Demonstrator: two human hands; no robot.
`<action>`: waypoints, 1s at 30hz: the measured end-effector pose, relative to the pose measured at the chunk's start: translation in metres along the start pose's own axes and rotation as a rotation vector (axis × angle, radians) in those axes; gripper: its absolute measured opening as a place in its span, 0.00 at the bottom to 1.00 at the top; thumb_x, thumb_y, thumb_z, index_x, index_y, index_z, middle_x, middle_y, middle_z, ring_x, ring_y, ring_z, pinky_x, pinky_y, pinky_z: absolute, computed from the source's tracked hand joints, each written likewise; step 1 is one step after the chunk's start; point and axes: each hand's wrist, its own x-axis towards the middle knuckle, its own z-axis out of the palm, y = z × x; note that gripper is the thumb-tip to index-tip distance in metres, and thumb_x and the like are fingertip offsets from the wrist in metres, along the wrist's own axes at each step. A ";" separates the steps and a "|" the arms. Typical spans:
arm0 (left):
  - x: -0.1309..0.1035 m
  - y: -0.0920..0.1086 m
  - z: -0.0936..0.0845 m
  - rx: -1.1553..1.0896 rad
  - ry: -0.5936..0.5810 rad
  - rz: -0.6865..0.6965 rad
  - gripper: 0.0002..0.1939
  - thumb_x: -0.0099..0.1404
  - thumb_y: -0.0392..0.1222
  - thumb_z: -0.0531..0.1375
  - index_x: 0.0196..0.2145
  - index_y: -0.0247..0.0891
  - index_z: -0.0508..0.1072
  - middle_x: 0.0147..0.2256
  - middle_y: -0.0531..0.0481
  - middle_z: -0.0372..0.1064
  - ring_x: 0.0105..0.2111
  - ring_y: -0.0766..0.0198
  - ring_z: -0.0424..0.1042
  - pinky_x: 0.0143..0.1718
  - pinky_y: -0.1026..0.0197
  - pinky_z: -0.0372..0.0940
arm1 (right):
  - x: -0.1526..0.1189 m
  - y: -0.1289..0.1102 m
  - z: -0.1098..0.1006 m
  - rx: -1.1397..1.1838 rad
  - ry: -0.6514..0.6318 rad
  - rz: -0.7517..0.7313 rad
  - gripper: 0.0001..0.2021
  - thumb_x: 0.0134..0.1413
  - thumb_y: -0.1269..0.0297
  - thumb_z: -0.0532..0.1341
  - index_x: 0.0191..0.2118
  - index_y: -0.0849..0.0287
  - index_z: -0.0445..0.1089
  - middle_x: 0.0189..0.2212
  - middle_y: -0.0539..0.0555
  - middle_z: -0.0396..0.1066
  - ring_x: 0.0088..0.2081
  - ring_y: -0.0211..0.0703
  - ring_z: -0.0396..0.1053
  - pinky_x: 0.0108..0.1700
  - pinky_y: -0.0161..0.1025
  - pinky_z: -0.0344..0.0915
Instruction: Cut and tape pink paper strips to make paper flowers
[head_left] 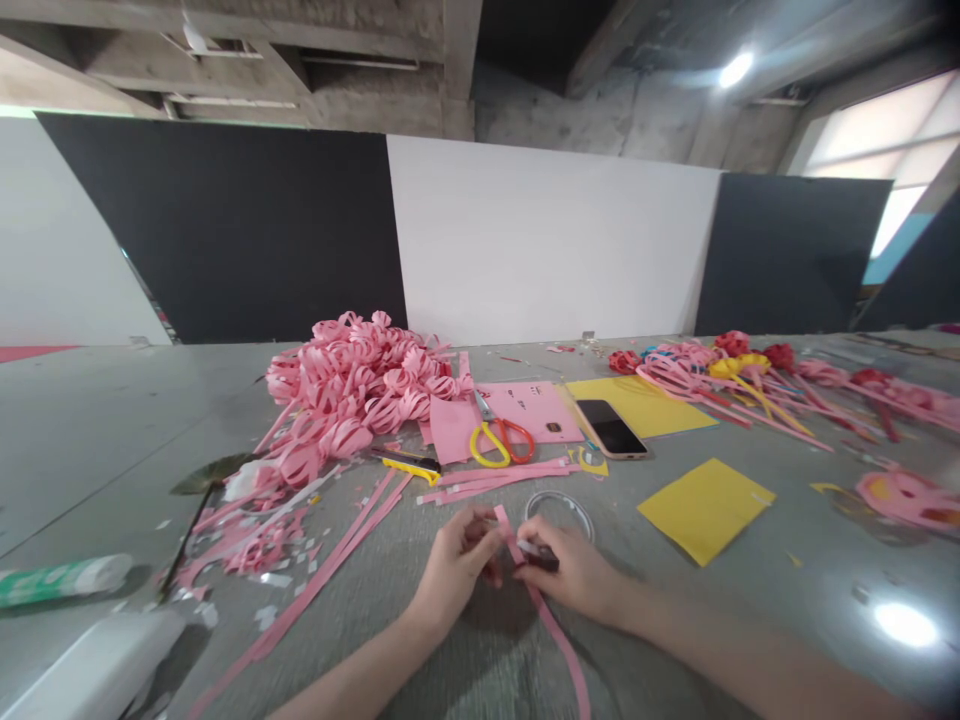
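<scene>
A narrow pink paper strip [555,635] runs up from the near edge of the table, with its top end between my two hands. My left hand [459,560] is closed at the left side of that end, thumb and fingers pinching at it. On the other side my right hand [574,575] is closed around a small dark object [546,560], its fingertips against the strip; what the object is I cannot make out. A clear tape ring [564,508] lies just beyond the right hand. Farther off rest scissors [499,440] with yellow and red handles.
Behind the left hand are a yellow box cutter [409,465] and a large heap of pink paper balls [360,375]. Pink strips [502,480], a phone [611,428] and yellow paper [706,510] lie ahead. A green-white tube [67,580] and white box [101,665] are left.
</scene>
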 end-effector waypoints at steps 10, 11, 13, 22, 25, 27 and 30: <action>0.001 0.003 -0.001 0.074 -0.004 -0.010 0.12 0.56 0.47 0.54 0.24 0.34 0.64 0.14 0.59 0.56 0.13 0.73 0.57 0.17 0.70 0.52 | 0.000 -0.007 -0.004 -0.021 -0.013 -0.112 0.07 0.51 0.64 0.56 0.37 0.58 0.61 0.29 0.50 0.66 0.31 0.38 0.63 0.33 0.34 0.58; 0.001 0.003 -0.002 0.078 -0.005 -0.017 0.12 0.55 0.47 0.55 0.24 0.33 0.65 0.14 0.59 0.57 0.14 0.73 0.57 0.17 0.70 0.52 | 0.000 -0.008 -0.006 0.003 0.022 -0.136 0.06 0.52 0.65 0.54 0.38 0.58 0.61 0.31 0.51 0.66 0.32 0.38 0.63 0.35 0.34 0.58; 0.001 0.003 -0.003 0.092 -0.015 -0.033 0.12 0.55 0.47 0.55 0.24 0.33 0.65 0.15 0.58 0.57 0.14 0.73 0.57 0.17 0.70 0.52 | 0.002 -0.010 -0.008 0.053 0.110 -0.170 0.07 0.55 0.68 0.50 0.40 0.57 0.61 0.33 0.52 0.65 0.35 0.38 0.63 0.38 0.35 0.59; 0.002 0.000 -0.004 0.171 -0.127 -0.064 0.12 0.54 0.46 0.55 0.24 0.32 0.67 0.15 0.58 0.56 0.13 0.73 0.57 0.16 0.70 0.49 | 0.008 -0.002 -0.010 0.106 0.269 -0.083 0.11 0.57 0.67 0.49 0.40 0.57 0.67 0.24 0.50 0.61 0.27 0.37 0.62 0.31 0.34 0.61; 0.003 -0.001 -0.005 0.168 -0.150 -0.075 0.12 0.54 0.46 0.55 0.27 0.31 0.68 0.16 0.58 0.57 0.12 0.74 0.56 0.15 0.70 0.49 | 0.008 -0.001 -0.008 0.149 0.242 -0.052 0.12 0.56 0.66 0.50 0.45 0.55 0.64 0.25 0.49 0.63 0.27 0.36 0.62 0.32 0.34 0.61; 0.003 -0.002 -0.005 0.164 -0.149 -0.071 0.12 0.53 0.45 0.55 0.27 0.31 0.68 0.16 0.57 0.57 0.12 0.74 0.57 0.15 0.71 0.50 | 0.008 -0.001 -0.006 0.218 0.186 -0.028 0.19 0.55 0.66 0.51 0.54 0.54 0.54 0.25 0.48 0.63 0.27 0.35 0.62 0.32 0.34 0.62; 0.003 -0.003 -0.006 0.153 -0.151 -0.067 0.11 0.53 0.45 0.55 0.26 0.32 0.67 0.17 0.57 0.58 0.13 0.73 0.58 0.15 0.70 0.51 | 0.007 -0.001 -0.004 0.294 0.144 -0.010 0.26 0.54 0.67 0.51 0.58 0.55 0.41 0.25 0.47 0.62 0.27 0.35 0.61 0.32 0.34 0.62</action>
